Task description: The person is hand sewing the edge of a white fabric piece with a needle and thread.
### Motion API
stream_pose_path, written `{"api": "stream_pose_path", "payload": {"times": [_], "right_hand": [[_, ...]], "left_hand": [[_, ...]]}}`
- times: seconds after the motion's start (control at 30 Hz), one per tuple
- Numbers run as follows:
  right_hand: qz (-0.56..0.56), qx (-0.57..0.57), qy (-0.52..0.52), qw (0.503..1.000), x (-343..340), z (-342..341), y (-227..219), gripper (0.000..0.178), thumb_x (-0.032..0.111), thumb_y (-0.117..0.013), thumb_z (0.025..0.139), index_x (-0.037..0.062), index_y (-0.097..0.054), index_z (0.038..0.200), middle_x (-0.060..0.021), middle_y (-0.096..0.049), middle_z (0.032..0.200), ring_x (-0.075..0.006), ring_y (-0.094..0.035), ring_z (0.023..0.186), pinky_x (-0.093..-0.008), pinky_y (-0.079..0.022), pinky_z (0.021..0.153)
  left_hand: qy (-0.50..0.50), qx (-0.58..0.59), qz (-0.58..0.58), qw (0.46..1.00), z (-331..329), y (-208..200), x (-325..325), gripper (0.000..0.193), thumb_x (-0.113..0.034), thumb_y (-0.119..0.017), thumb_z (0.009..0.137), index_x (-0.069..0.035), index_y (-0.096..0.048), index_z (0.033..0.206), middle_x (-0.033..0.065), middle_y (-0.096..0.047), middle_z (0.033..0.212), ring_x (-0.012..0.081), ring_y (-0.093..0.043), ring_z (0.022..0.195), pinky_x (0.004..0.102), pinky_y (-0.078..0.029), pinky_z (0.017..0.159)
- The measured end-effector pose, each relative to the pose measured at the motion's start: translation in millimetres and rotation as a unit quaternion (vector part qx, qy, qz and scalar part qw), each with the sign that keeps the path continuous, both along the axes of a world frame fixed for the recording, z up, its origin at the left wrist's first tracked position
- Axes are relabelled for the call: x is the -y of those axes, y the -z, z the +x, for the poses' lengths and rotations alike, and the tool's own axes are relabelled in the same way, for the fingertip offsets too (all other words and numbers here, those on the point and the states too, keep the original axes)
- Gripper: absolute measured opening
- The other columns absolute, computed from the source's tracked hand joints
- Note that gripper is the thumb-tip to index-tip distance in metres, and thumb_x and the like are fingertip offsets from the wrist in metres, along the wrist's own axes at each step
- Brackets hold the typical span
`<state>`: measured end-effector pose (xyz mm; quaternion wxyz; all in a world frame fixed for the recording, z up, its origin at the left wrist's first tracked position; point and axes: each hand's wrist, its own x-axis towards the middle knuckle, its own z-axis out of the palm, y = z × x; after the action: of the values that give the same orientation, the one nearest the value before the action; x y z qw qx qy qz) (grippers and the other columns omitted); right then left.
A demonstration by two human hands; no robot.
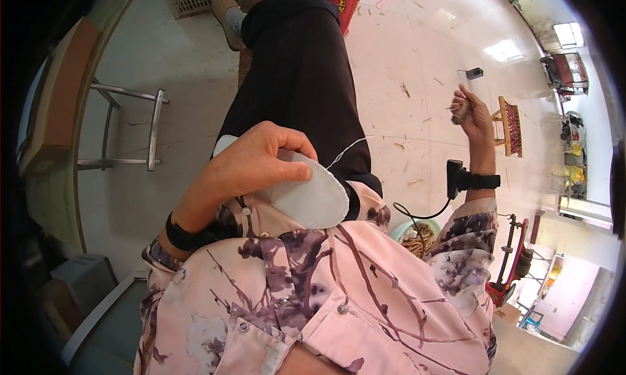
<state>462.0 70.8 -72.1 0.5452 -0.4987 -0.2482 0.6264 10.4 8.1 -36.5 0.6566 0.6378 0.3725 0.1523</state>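
My left hand (261, 157) is closed over a flat white insole (313, 196) above my lap, thumb on top. The insole has a rounded end and small stitches along its edge. A white thread (349, 149) runs from that edge toward the right over my dark trousers (293, 69). Out to the right, well apart from the insole, my right hand (471, 111) is raised with its fingers curled together. Whatever its fingers hold is too small and blurred to make out. A black device with a cable (456, 179) is strapped to my right wrist.
At the left stand a table edge (81, 199) with a cardboard box (62, 88) and a metal-legged stool (156, 127). To the right are a low wooden stool (512, 127), a small black box (474, 73), a pale green basin (398, 231) and a red machine (505, 284).
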Motion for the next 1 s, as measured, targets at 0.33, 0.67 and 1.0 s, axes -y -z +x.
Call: {"api": "stream_pose_path", "payload": {"times": [0.33, 0.67, 1.0], "right_hand": [[0.031, -0.074, 0.15, 0.985, -10.6, 89.3, 23.7, 0.019, -0.006, -0.056, 0.084, -0.0037, -0.049, 0.101, -0.0079, -0.053, 0.077, -0.0159, -0.054, 0.064, -0.0273, -0.05, 0.061], [0.036, -0.071, 0.076, 0.994, -18.9, 39.1, 13.4, 0.021, 0.005, -0.055, 0.09, -0.001, -0.051, 0.109, -0.0058, -0.053, 0.082, -0.0094, -0.05, 0.06, -0.0203, -0.049, 0.054], [-0.013, 0.131, -0.483, 0.865, 54.5, -220.6, -42.4, 0.036, 0.031, -0.055, 0.093, 0.0066, -0.059, 0.119, 0.0048, -0.048, 0.065, -0.0024, -0.044, 0.048, -0.0157, -0.032, 0.039]], "left_hand": [[0.031, -0.024, 0.015, 0.999, -2.4, -1.1, -1.1, 0.02, -0.014, -0.062, 0.074, 0.002, -0.065, 0.084, 0.005, -0.064, 0.071, 0.0097, -0.058, 0.066, 0.0235, -0.046, 0.063], [0.0, 0.012, 0.03, 0.999, -5.8, -1.5, -4.1, 0.02, -0.012, -0.06, 0.074, 0.002, -0.066, 0.087, 0.0047, -0.065, 0.074, 0.0091, -0.058, 0.068, 0.0231, -0.046, 0.064], [-0.034, 0.006, -0.017, 0.999, -28.5, -20.7, -13.6, 0.011, -0.008, -0.065, 0.078, 0.001, -0.065, 0.086, -0.0005, -0.062, 0.076, 0.0051, -0.055, 0.071, 0.0198, -0.043, 0.064]]}}
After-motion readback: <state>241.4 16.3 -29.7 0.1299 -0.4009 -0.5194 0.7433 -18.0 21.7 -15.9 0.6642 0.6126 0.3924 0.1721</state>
